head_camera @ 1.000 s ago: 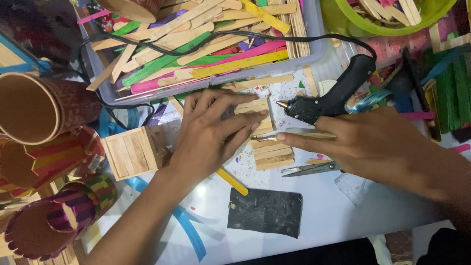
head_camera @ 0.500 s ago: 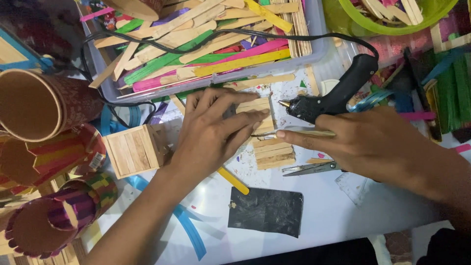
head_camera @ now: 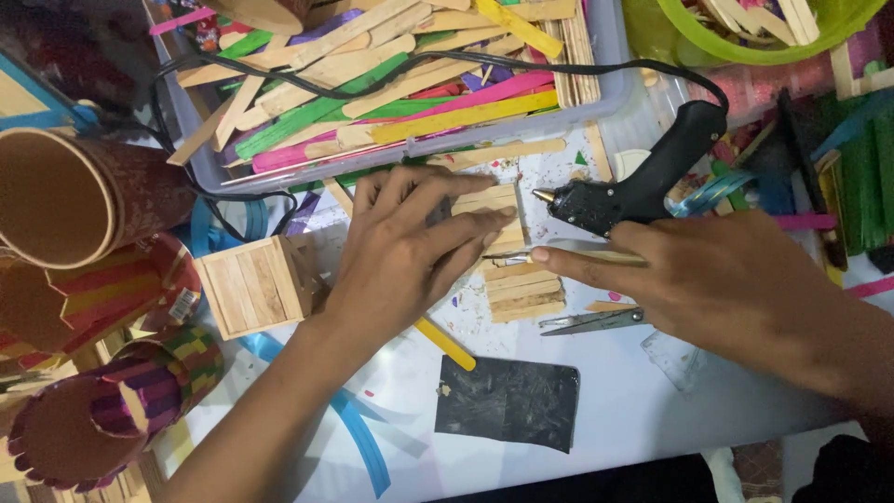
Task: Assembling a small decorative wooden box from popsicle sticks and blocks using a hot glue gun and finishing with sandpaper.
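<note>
My left hand (head_camera: 410,247) lies flat, fingers spread, pressing down on a panel of plain wooden sticks (head_camera: 521,284) on the white table. My right hand (head_camera: 708,279) comes in from the right and grips a thin metal-tipped tool (head_camera: 559,251) whose point touches the panel beside my left fingertips. A black glue gun (head_camera: 643,182) rests just behind my right hand, nozzle pointing left toward the panel, its black cord running up over the tray.
A clear tray (head_camera: 610,93) of coloured and plain craft sticks sits behind. A small wooden stick box (head_camera: 256,284), stick-covered cups (head_camera: 102,410) and a cardboard tube (head_camera: 74,200) stand left. Scissors (head_camera: 591,321), a black sheet (head_camera: 507,401), a yellow stick (head_camera: 445,343) and a green bowl (head_camera: 745,42) lie nearby.
My right hand and its tool have edged slightly left along the panel. My left hand stays pressed on the sticks.
</note>
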